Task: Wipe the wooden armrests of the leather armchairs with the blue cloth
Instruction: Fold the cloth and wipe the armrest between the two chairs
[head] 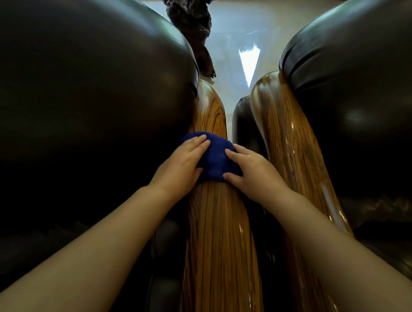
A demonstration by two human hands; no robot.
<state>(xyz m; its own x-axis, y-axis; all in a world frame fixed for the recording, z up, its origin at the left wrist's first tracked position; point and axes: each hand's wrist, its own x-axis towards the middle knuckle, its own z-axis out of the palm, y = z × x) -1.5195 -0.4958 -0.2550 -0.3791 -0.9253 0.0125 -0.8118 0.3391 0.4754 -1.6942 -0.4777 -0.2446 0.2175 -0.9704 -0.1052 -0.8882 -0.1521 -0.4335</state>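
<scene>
Both hands are down on the blue cloth point(213, 157), which lies draped over the top of the nearer wooden armrest point(214, 241), about halfway along it. The left hand point(182, 162) presses flat on the cloth's left side, fingers stretched forward, thumb tucked against the cloth's near edge; a pressing grip, not a clenched one. The right hand point(250, 172) covers the cloth's right side, fingers curled over it and thumb hooked at its near edge, so the cloth is pinned between the two hands. Left of the cloth bulges the dark leather of one armchair point(82, 98). Right of the cloth, across a narrow gap, runs the second wooden armrest point(291, 147), glossy and untouched, with the other armchair point(365, 94) beyond it. Past the cloth, pale shiny floor point(235, 31).
</scene>
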